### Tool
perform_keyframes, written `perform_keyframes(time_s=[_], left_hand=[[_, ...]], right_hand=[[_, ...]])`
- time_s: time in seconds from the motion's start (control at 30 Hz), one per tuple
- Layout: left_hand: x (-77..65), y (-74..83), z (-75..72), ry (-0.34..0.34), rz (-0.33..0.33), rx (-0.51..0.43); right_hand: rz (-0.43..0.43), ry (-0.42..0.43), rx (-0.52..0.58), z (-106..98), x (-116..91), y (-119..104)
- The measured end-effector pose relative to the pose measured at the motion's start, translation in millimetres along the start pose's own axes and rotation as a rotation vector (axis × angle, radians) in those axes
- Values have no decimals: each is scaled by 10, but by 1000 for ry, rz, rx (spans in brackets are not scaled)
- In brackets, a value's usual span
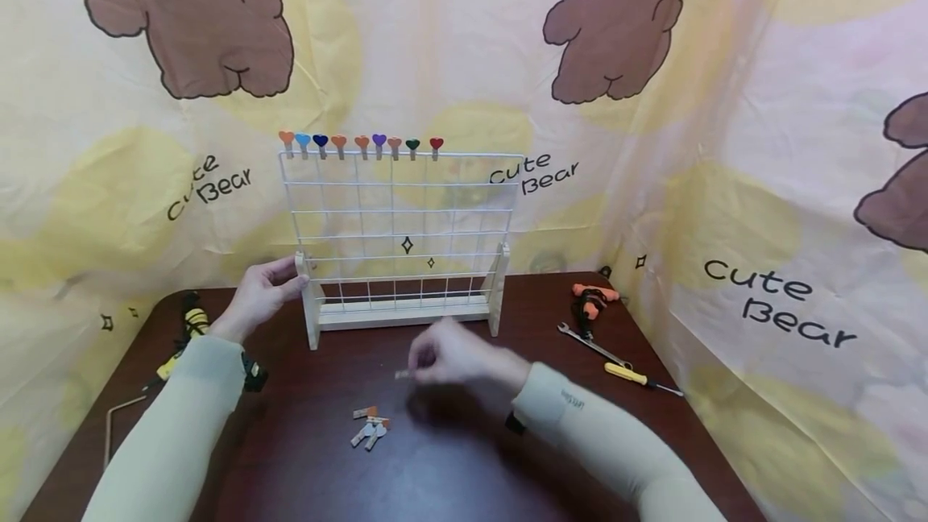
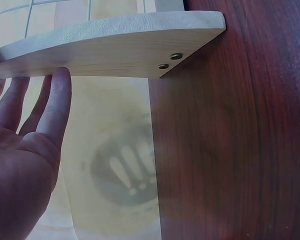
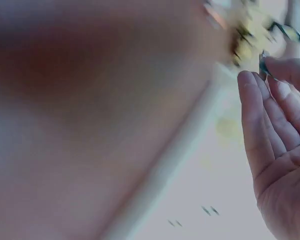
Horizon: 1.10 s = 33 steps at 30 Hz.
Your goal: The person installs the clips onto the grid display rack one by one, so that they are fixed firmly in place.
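Observation:
A white wire grid rack (image 1: pixel 406 210) stands on wooden supports, with a row of heart-topped clothespins (image 1: pixel 362 143) clipped along its top wire. My left hand (image 1: pixel 261 292) holds the rack's left wooden side post (image 2: pixel 110 45), fingers on one face of it. In front of the rack, over the table, my right hand (image 1: pixel 453 354) pinches a small clothespin (image 1: pixel 402 375) between thumb and fingers; in the right wrist view the clothespin (image 3: pixel 263 65) shows a teal part near the thumb. To that hand's left lies a small pile of clothespins (image 1: pixel 370 427), some with orange or pale hearts.
On the table's right side lie an orange-handled tool (image 1: pixel 593 300) with black cord, a wrench (image 1: pixel 590 345) and a yellow screwdriver (image 1: pixel 627 374). Along the left edge are a yellow-and-black tool (image 1: pixel 194 322) and a hex key (image 1: pixel 110 425). A bear-print curtain (image 1: pixel 435 39) surrounds the table.

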<state>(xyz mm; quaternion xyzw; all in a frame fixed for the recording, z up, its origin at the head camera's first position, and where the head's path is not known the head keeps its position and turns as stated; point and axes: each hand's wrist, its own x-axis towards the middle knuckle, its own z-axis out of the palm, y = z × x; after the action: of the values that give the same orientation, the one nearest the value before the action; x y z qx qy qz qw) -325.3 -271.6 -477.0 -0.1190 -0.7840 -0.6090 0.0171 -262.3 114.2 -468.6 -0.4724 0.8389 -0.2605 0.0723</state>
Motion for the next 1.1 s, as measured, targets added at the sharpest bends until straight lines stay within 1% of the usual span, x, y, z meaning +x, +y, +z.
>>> perform_keyframes(time_s=[0.07, 0.13, 0.27, 0.33, 0.43, 0.47, 0.53, 0.6, 0.7, 0.8, 0.97, 1.03, 1.1], left_hand=[[-7, 13, -4, 2, 3, 1], [-12, 23, -6, 4, 7, 2], [-11, 17, -11, 5, 15, -4], [2, 3, -16, 4, 11, -2], [20, -6, -16, 4, 1, 6], [25, -5, -15, 3, -2, 9], [29, -1, -9, 0, -3, 13], [29, -2, -2, -2, 1, 13], [26, -3, -2, -2, 7, 21], [19, 6, -5, -1, 15, 23], [14, 15, -6, 0, 11, 22], [11, 15, -9, -2, 1, 27], [10, 9, -11, -5, -9, 31]], right_hand=[[23, 73, 21, -361, 51, -51], [38, 147, 19, -747, 108, -110], [-21, 344, -7, -1509, 255, -219], [-5, 443, -32, -1863, 330, -299], [23, 586, -83, -2317, 432, -395], [37, 620, -96, -2441, 453, -419], [29, 673, -167, -2639, 494, -436], [7, 699, -261, -2756, 526, -427], [18, 657, -334, -2813, 558, -417], [24, 624, -361, -2787, 584, -408], [4, 602, -395, -2721, 622, -404], [-18, 610, -396, -2691, 624, -391], [-36, 643, -394, -2638, 608, -369]])
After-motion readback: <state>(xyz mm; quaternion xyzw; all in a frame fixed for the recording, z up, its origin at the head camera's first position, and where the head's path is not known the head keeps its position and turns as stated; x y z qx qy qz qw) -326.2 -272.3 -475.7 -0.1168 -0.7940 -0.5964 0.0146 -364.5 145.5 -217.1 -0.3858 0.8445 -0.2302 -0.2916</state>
